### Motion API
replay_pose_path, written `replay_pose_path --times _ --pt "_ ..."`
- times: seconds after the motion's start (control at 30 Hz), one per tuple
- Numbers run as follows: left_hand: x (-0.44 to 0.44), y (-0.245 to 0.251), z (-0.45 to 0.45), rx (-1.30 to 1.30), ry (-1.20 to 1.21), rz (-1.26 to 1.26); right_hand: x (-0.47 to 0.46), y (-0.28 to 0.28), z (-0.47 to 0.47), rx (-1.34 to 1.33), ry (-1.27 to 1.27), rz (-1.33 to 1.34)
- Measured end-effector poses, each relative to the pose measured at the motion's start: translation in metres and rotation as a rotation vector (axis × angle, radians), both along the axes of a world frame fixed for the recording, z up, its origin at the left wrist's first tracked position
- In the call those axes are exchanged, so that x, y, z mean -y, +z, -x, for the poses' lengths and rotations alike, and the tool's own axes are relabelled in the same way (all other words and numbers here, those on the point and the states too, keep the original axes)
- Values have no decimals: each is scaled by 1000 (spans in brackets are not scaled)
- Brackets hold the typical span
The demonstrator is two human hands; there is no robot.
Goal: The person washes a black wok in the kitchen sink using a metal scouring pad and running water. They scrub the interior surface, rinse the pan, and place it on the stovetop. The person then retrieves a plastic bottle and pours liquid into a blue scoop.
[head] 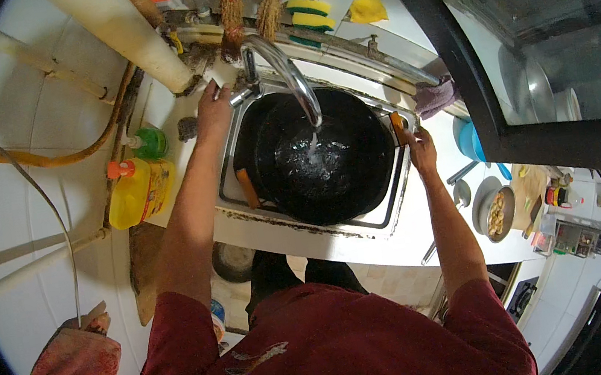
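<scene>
A large black wok [278, 190] sits in the steel-rimmed sink [379, 222], tilted, with rippling water in it. From the curved chrome faucet [290, 69] a stream falls into its middle. My right hand [422, 150] grips the wok's wooden handle [398, 128] at the right rim. The opposite wooden handle [247, 187] is free, over the sink's left side. My left hand [214, 109] is beside the faucet's lever [240, 96], fingers apart and holding nothing; whether it touches the lever is unclear.
A yellow detergent jug [141, 191] and green bottle [150, 143] stand left. Sponges [312, 14] and straw brushes [232, 11] lie behind the faucet. A dark-framed cabinet door [468, 80] juts in at upper right. Rightward are a pan of chopped food [496, 215] and a cutting board [529, 191].
</scene>
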State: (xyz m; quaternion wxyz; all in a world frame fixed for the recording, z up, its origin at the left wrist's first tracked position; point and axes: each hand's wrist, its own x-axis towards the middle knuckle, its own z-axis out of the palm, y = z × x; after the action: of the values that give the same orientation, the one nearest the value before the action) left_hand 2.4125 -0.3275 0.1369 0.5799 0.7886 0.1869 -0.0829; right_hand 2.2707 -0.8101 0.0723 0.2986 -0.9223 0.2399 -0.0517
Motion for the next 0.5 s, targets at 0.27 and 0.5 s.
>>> replay_pose_path --times 0.27,0.5 --pt "-21 -78 144 -160 -109 -294 -13 -16 -30 -63 49 -605" --pt "-20 -160 175 -219 -16 -98 -29 42 -43 -145 68 -525"
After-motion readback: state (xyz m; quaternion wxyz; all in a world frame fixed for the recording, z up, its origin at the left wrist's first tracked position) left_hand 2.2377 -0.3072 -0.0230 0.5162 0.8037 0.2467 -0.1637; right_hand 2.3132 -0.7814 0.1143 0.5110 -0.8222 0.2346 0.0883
